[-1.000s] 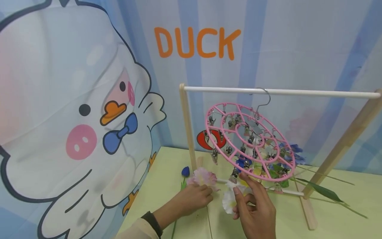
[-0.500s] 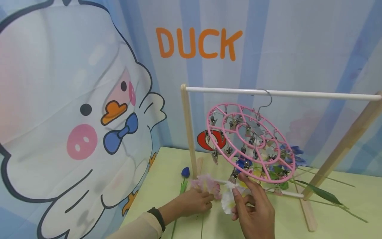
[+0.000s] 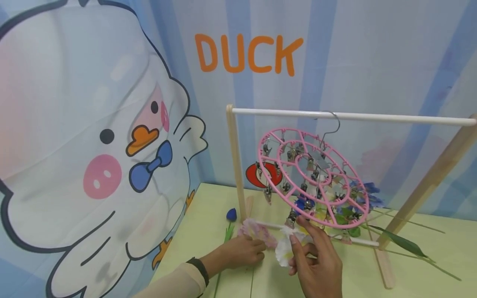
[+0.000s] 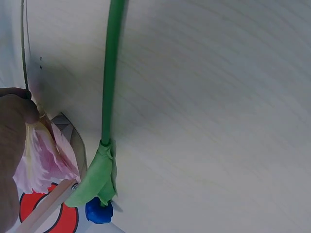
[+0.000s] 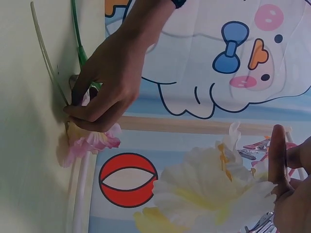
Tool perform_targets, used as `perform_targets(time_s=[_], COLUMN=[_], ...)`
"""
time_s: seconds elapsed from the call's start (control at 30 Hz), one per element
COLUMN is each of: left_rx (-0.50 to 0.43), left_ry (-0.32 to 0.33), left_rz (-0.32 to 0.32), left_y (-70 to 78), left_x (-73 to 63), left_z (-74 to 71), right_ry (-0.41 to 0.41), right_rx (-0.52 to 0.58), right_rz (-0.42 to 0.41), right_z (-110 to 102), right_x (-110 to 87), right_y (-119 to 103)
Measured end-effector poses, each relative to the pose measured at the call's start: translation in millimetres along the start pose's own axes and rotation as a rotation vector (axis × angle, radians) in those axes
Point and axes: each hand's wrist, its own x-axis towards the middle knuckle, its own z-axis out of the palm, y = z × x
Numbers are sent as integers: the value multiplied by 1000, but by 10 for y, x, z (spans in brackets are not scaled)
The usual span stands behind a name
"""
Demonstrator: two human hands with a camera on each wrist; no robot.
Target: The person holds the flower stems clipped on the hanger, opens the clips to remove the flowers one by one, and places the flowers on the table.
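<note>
My left hand pinches the thin stem of a pink artificial flower low over the table. The bloom points toward the rack's left foot. My right hand holds a white artificial flower at its base, just beneath a metal clip. Whether the clip bites on the flower is hard to tell. That clip belongs to a round pink clip hanger, which hangs tilted from the white bar. In the right wrist view the white bloom spreads large beside my fingers.
A blue flower bud with a green stem lies left of my left hand. Behind the hanger are blue flowers, leaves and stems. Wooden posts hold up the rack. A printed duck cloth stands at the left.
My left hand has turned the pink flower downward and slightly right, so its bloom sits lower. The right hand and the white flower have barely moved.
</note>
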Motion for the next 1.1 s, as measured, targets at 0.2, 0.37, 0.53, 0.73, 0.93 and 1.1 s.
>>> perform_targets(time_s=[0.2, 0.37, 0.53, 0.73, 0.93, 1.1], left_rx=[-13, -25, -48, -126, -196, -261], left_ry=[8, 5, 21, 95, 239, 339], left_rz=[-11, -17, -37, -118, -199, -255], left_y=[-15, -27, -65, -125, -185, -222], left_x=[-23, -39, -63, -105, -129, -128], left_z=[70, 62, -27, -208, -401, -554], right_ry=[-3, -2, -4, -5, 0, 1], right_rx=[5, 9, 0, -20, -7, -1], right_rz=[-6, -26, -7, 6, -6, -23], right_z=[2, 1, 1, -7, -14, -22], right_x=[8, 3, -4, -8, 2, -2], right_y=[4, 10, 3, 1, 9, 12])
